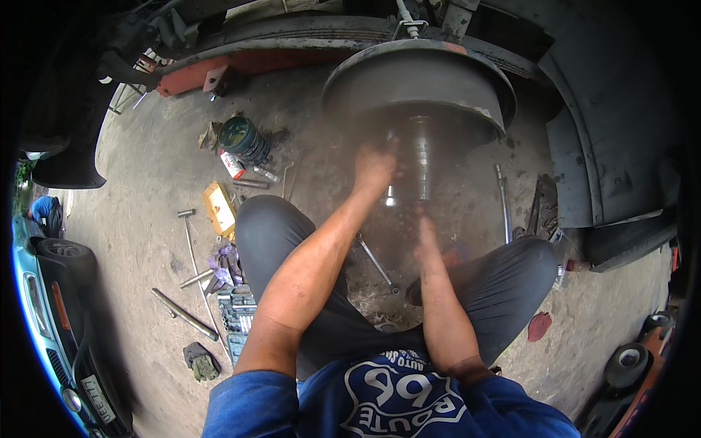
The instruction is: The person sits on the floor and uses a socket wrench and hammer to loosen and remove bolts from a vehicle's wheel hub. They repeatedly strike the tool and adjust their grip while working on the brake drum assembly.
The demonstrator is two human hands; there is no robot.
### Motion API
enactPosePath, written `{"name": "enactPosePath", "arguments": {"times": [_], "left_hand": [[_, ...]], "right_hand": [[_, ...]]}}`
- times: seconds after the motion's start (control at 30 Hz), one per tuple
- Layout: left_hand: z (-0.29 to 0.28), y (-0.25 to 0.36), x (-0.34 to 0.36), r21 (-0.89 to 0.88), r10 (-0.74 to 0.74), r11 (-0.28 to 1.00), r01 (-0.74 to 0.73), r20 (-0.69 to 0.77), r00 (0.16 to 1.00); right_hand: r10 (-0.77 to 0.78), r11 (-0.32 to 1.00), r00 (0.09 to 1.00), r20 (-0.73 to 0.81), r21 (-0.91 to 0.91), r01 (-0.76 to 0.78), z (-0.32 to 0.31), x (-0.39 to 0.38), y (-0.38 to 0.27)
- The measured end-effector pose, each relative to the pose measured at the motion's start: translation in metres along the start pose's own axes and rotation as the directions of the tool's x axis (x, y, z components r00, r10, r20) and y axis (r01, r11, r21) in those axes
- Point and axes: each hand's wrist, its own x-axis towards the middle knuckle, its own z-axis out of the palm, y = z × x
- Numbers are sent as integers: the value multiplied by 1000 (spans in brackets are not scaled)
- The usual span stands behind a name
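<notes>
A large grey metal drum (416, 80), like a truck's brake drum, hangs ahead of me with its open side facing down toward me. From its middle a shiny ringed metal shaft (423, 160) points at me. Brownish dust hazes the air around both. My left hand (374, 169) is just left of the shaft, below the drum's rim, with fingers curled; what they hold is hidden by haze. A small bright metal piece (391, 196) shows beneath it. Close to the shaft's near end is my right hand (426, 232), its fingers smeared by dust and motion.
A combination wrench (377, 264) lies between my legs. To the left are a dark bucket (243, 140), a yellow box (219, 209), a socket set (236, 310) and a metal pipe (185, 314). A long bar (504, 203) lies right, near a red rag (539, 326).
</notes>
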Motion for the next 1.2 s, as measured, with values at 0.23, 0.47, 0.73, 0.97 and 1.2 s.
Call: {"name": "enactPosePath", "arguments": {"times": [0.23,0.47,0.73,0.97,1.2], "left_hand": [[-6,-3,-1,0,24,1000,-24,42,999],[-12,-9,6,549,351,794,-259,-66,934],[-23,20,-32,643,412,689,-336,35,911],[-33,16,-29,702,385,606,-375,154,910],[-30,2,-19,575,373,740,-349,81,924]], "right_hand": [[-706,534,705,66,-603,592,6,-14,24],[-809,180,500,310,-679,712,53,-55,9],[-732,652,651,202,-69,755,71,-46,-2],[-753,609,622,215,-131,782,78,-38,0],[-648,745,745,160,-70,663,77,-31,-1]]}}
